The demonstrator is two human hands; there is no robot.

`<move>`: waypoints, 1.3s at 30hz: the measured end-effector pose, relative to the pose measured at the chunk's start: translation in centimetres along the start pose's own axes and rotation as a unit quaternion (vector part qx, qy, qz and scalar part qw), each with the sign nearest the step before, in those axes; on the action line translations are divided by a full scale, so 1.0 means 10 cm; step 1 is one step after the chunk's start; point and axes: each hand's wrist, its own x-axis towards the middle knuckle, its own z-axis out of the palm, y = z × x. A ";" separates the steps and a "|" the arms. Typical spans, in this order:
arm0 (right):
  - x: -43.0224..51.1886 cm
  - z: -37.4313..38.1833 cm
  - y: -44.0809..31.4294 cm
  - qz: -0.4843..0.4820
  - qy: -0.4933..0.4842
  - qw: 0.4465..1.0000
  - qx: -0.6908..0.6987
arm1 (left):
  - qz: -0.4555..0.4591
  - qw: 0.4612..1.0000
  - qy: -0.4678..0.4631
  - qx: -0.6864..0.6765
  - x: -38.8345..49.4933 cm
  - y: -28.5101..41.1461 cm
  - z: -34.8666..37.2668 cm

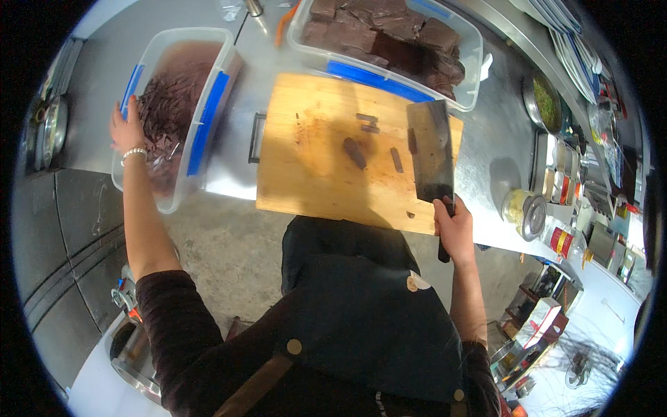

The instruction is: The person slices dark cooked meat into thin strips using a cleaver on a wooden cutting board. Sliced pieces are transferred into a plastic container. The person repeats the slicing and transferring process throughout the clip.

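Note:
My left hand [127, 127] is at the left rim of a clear plastic bin [165, 37], thumb and fingers apart across the rim; whether it grips the rim is unclear. Dark brown strips [164, 104], possibly blood curd, lie in cloudy reddish liquid in that bin. My right hand [454, 227] grips the black handle of a cleaver [431, 151], whose broad blade lies over the right side of a wooden cutting board [307, 182]. On the board are a dark oval piece [355, 153], several short dark sticks [368, 122] and small crumbs.
Behind the board stands a larger clear bin [477, 57] of dark blocks [385, 26]. To the right are a lidded jar [523, 213], a bottle [565, 242], a condiment rack [560, 167] and a bowl of chopped greens [544, 104]. The left bin overhangs the steel counter's [245, 182] front edge.

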 end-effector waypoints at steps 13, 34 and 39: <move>-0.07 0.11 0.42 -0.195 0.084 0.964 -0.160 | 0.117 0.805 -0.365 -0.452 -2.49 2.16 0.37; -0.16 -0.01 0.31 -0.026 -0.039 0.999 0.008 | 0.011 0.774 -0.369 -0.515 -2.13 2.04 0.12; -0.12 0.25 0.25 -0.072 -0.071 0.990 -0.098 | 0.244 0.956 0.144 -0.072 -1.21 1.45 -0.18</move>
